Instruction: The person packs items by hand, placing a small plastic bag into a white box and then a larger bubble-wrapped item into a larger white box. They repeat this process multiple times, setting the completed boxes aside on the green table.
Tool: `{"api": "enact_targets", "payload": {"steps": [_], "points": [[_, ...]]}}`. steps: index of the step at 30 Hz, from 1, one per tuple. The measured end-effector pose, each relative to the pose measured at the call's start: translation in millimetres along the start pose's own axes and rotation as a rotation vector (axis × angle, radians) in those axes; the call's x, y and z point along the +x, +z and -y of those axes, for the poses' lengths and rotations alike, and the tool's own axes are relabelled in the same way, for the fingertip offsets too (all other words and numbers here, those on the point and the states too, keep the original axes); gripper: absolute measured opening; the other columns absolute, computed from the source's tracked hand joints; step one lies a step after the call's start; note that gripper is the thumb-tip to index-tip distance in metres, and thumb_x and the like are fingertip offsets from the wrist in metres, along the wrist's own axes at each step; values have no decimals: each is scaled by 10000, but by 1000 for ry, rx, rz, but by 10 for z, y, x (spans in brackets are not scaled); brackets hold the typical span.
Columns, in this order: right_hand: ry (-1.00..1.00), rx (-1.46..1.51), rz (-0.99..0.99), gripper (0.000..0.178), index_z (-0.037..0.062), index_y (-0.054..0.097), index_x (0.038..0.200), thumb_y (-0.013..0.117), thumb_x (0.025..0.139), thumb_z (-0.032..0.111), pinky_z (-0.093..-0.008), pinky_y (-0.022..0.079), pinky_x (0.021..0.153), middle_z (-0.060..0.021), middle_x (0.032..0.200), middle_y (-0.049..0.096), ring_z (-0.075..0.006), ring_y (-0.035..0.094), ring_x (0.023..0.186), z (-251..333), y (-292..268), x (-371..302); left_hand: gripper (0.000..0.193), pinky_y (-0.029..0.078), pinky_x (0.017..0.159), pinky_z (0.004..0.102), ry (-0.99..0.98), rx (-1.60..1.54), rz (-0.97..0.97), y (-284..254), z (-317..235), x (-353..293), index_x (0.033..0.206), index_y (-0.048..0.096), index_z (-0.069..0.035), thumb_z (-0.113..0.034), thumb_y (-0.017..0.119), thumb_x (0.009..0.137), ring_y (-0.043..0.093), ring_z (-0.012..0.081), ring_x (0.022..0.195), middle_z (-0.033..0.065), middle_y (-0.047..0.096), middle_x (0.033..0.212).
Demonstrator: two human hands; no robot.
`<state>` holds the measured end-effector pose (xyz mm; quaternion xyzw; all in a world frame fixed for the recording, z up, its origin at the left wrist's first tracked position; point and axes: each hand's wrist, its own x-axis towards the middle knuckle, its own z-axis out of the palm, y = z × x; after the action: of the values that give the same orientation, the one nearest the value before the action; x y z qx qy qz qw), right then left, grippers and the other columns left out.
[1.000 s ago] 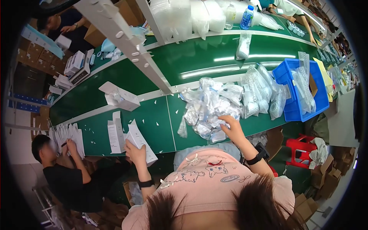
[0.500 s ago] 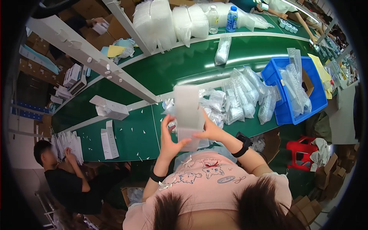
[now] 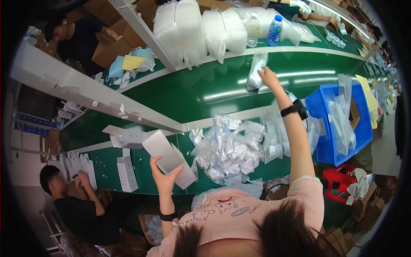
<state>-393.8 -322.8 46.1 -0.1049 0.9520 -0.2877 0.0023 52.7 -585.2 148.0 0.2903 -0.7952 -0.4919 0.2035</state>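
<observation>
The left hand (image 3: 166,176) is gripping the white box (image 3: 170,159) alone now, holding it left of the silvery pile (image 3: 229,150). The right hand (image 3: 269,78), earlier also on the box, is reaching across the green bench (image 3: 180,96), touching the bubble-wrapped pouch (image 3: 256,70); whether its fingers are pinching cannot be told.
</observation>
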Motion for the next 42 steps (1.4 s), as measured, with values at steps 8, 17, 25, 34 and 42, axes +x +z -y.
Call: {"api": "enact_targets", "payload": {"steps": [8,17,25,34,42], "points": [[319,-112,99,1026,61,-5,1362,676,656,363,-436,450,797,-288,1046,526,-416,540,931,-140,752,776,685,416,849,347,103,292,54,211,131,214,1048,375,-88,-65,787,501,479,240,1018,127,426,1183],[458,1250,164,887,70,36,1359,627,704,161,-414,443,846,-189,1074,520,-335,537,963,669,206,19,710,389,888,387,109,244,58,493,329,396,1025,359,-75,-197,828,506,440,346,1096,206,385,1234],[-55,1728,143,667,109,252,1280,601,718,22,-372,399,913,-97,1187,415,-248,443,1093,2320,-137,-1929,735,433,811,401,82,10,-24,576,369,275,1017,280,-68,-220,822,544,518,356,976,224,451,1139],[-859,582,14,570,136,506,1109,729,585,113,-429,349,912,-127,1099,446,-345,401,1107,2555,265,-2742,738,420,826,386,77,6,-208,335,560,137,996,267,-64,-194,829,536,507,314,984,225,443,1089],[-900,93,110,430,165,580,1037,709,627,181,-438,347,913,-118,1142,447,-357,374,1138,2579,-16,-2799,722,396,870,376,252,-306,-64,351,568,109,1001,276,-67,-116,825,534,454,299,1070,212,394,1179]]}}
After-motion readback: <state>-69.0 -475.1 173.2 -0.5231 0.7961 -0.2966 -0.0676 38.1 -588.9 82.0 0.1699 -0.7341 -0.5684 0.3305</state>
